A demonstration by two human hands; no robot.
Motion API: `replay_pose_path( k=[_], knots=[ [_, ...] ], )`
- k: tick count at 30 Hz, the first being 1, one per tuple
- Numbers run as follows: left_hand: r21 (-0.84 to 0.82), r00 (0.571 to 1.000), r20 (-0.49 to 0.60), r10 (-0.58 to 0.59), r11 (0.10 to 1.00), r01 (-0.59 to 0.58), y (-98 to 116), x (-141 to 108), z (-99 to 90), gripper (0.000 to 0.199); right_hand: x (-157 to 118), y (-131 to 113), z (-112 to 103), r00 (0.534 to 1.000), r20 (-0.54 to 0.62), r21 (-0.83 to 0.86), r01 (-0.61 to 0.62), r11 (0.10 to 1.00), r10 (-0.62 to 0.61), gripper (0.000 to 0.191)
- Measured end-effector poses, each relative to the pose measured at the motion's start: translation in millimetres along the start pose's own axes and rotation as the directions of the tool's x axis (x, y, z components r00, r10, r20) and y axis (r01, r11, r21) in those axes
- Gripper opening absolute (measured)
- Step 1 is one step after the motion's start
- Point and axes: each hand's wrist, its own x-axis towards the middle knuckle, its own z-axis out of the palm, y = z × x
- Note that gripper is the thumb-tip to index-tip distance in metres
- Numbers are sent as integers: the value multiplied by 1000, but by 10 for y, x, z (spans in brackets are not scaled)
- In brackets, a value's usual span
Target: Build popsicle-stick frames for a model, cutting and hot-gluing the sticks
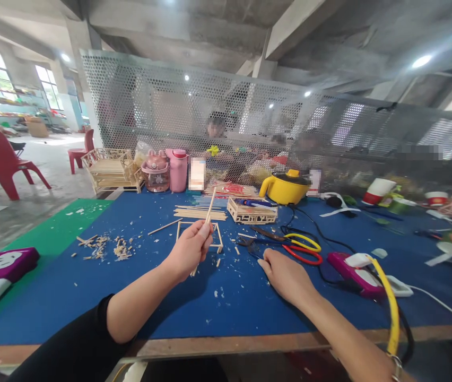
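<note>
My left hand (192,245) is closed around a few thin wooden sticks (212,204), which point up and away from me; their lower ends show beneath the fist. Behind it, a small rectangular stick frame (219,239) lies on the blue table. My right hand (287,276) rests low over the table, its fingers curled on the handles of dark-jawed pliers (249,244); the grip is partly hidden. Just beyond it are scissors (268,234) with a yellow and a red handle loop.
Wooden strips (200,213) lie behind the frame, beside a small wooden box (252,212) holding tools. Offcuts (98,246) are heaped at left. A yellow pot (285,188), pink bottle (177,170) and perforated screen (194,106) stand behind. A purple power strip (355,276) with cables sits at right.
</note>
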Motion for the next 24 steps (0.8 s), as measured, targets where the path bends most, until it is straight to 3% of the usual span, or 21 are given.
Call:
replay_pose_path(
  k=[3, 5, 7, 9, 11, 13, 18, 21, 24],
  knots=[
    [28, 999, 17, -29, 999, 29, -9, -9, 9, 26, -21, -16, -42, 993, -112, 106, -36, 994, 48, 19],
    [74, 1000, -9, -9, 997, 10, -8, -25, 18, 25, -84, -58, -150, 967, -225, 351, -35, 936, 120, 22],
    [130, 1000, -26, 10, 991, -7, -6, -50, 33, 26, -172, -135, -276, 954, -218, 675, -5, 738, 205, 28],
    [163, 1000, 20, -6, 987, 3, -7, -81, 52, 30, -261, -256, -370, 976, -47, 907, -49, 419, 215, 33],
    [176, 988, 134, -73, 983, 49, -12, -109, 69, 34, -327, -404, -401, 981, 103, 981, -128, 148, 165, 36],
    [185, 960, 247, -134, 979, 89, -16, -130, 78, 37, -356, -543, -369, 980, 155, 988, -155, -8, 128, 37],
    [154, 940, 327, -97, 987, 48, -9, -168, 82, 36, -330, -729, -177, 999, 25, 996, -21, -82, 46, 19],
    [185, 912, 397, -100, 982, 27, -20, -198, 100, 37, -322, -779, -104, 974, 16, 979, -62, -195, -226, 56],
    [218, 891, 435, -128, 975, 34, -38, -216, 120, 40, -333, -801, -95, 906, 51, 960, -162, -231, -421, 72]
  ],
)
